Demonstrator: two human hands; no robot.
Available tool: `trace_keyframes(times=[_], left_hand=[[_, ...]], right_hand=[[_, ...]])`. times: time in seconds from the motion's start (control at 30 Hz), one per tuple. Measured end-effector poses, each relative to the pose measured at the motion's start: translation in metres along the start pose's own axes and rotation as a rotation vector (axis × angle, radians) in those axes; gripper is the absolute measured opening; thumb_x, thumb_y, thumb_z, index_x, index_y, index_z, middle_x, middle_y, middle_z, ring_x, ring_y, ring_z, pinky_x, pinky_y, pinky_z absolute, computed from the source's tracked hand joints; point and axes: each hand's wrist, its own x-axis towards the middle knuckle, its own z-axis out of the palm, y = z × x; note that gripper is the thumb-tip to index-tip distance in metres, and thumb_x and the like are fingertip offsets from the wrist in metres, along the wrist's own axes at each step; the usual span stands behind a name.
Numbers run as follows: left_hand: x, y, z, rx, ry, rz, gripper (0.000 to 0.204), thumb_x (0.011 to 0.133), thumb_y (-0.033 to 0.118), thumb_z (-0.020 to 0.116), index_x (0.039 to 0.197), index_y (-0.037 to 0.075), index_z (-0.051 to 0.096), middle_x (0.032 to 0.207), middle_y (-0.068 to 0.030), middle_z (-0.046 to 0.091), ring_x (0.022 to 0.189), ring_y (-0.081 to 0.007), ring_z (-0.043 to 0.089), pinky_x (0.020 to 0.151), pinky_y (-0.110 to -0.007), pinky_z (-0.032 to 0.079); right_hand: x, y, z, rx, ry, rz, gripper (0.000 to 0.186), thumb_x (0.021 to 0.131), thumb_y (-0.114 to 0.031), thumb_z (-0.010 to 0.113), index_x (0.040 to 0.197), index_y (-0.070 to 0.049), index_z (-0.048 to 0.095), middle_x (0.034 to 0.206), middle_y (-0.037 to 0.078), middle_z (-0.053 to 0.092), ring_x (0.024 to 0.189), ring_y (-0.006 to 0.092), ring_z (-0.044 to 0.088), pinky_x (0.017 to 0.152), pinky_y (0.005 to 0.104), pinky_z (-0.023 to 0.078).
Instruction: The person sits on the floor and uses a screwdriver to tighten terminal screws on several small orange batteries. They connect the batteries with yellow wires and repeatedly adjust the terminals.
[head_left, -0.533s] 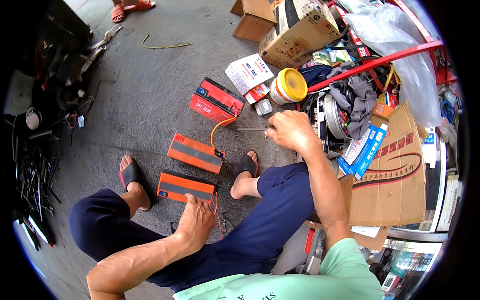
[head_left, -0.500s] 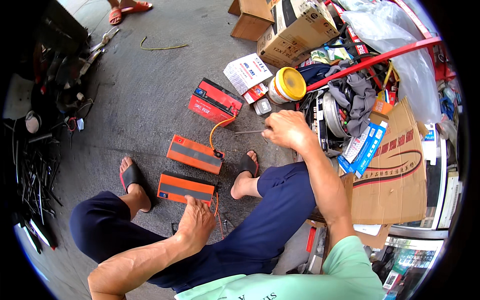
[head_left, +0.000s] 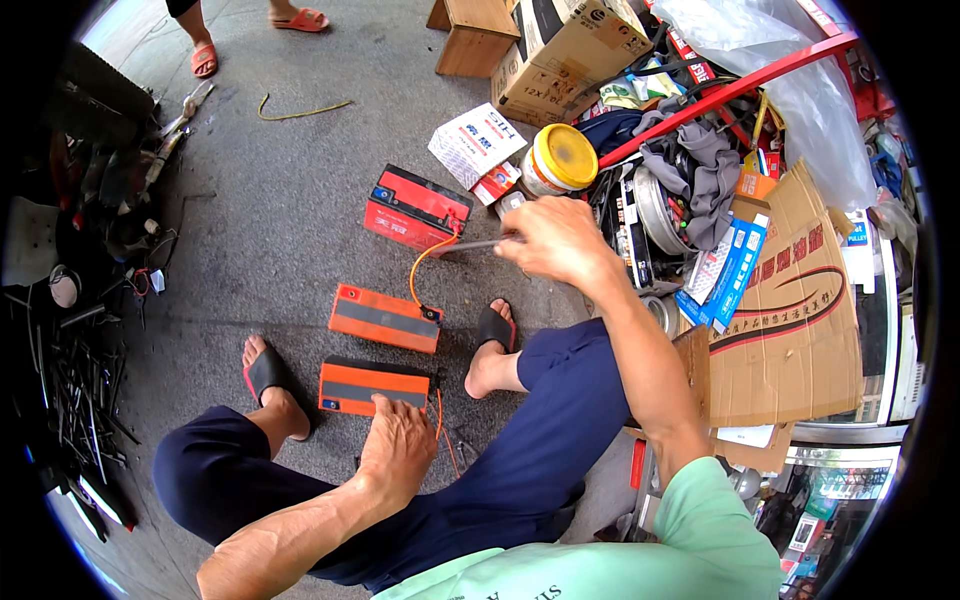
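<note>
My left hand grips the near right edge of the closest orange battery, its fingertips at the battery's side. A second orange battery lies just beyond. Farther off is a red battery with a black top. A yellow cable links the far two at their right ends. My right hand is closed around a thin metal rod-like tool; its handle end is hidden in my fist. The rod points left, its tip by the red battery's near right corner and the cable.
Right of the batteries stand a white box, a yellow-lidded tub and a cardboard sheet. A red bar crosses the clutter. Dark scrap piles up at left. Another person's sandalled feet are at the far left.
My right hand has moved left with the rod, whose tip is now closer to the red battery. The left hand stays at the near battery. More of the other person's legs shows.
</note>
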Motion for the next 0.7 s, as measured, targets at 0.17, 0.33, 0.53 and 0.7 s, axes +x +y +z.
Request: trace_keyframes(times=[0.17,0.33,0.53,0.7], left_hand=[[-0.005,0.003,0.002,-0.036,0.041,0.004,0.029,0.077,0.015,0.056,0.102,0.000,0.060,0.091,-0.0107,0.059,0.091,-0.0235,0.055,0.080,-0.041,0.035],[-0.004,-0.002,-0.004,-0.071,0.062,0.019,0.032,0.077,0.014,0.057,0.105,0.000,0.060,0.091,-0.0110,0.059,0.091,-0.0237,0.055,0.080,-0.040,0.035],[-0.009,-0.009,-0.007,-0.107,-0.018,-0.026,0.037,0.084,0.017,0.055,0.116,0.000,0.057,0.108,-0.0158,0.061,0.099,-0.0266,0.058,0.091,-0.050,0.037],[-0.011,-0.007,-0.004,-0.104,0.041,-0.006,0.041,0.078,0.015,0.058,0.116,0.001,0.057,0.104,-0.0161,0.060,0.098,-0.0272,0.057,0.086,-0.044,0.038]], right_hand=[[-0.030,-0.023,0.051,0.703,0.777,0.125,0.028,0.091,-0.032,0.058,0.098,-0.005,0.058,0.063,0.010,0.063,0.053,0.0248,0.063,0.048,0.0363,0.046],[-0.022,-0.018,0.202,0.283,0.221,0.142,0.023,0.092,-0.032,0.052,0.095,-0.010,0.045,0.060,0.013,0.060,0.052,0.0331,0.060,0.050,0.0460,0.046],[-0.010,-0.040,0.197,0.431,0.342,0.098,0.024,0.092,-0.031,0.053,0.095,-0.007,0.046,0.066,0.017,0.061,0.060,0.0381,0.060,0.057,0.0476,0.045],[-0.009,-0.048,0.168,0.505,0.787,-0.012,0.026,0.092,-0.030,0.053,0.090,-0.005,0.046,0.063,0.016,0.058,0.055,0.0325,0.060,0.046,0.0392,0.046]])
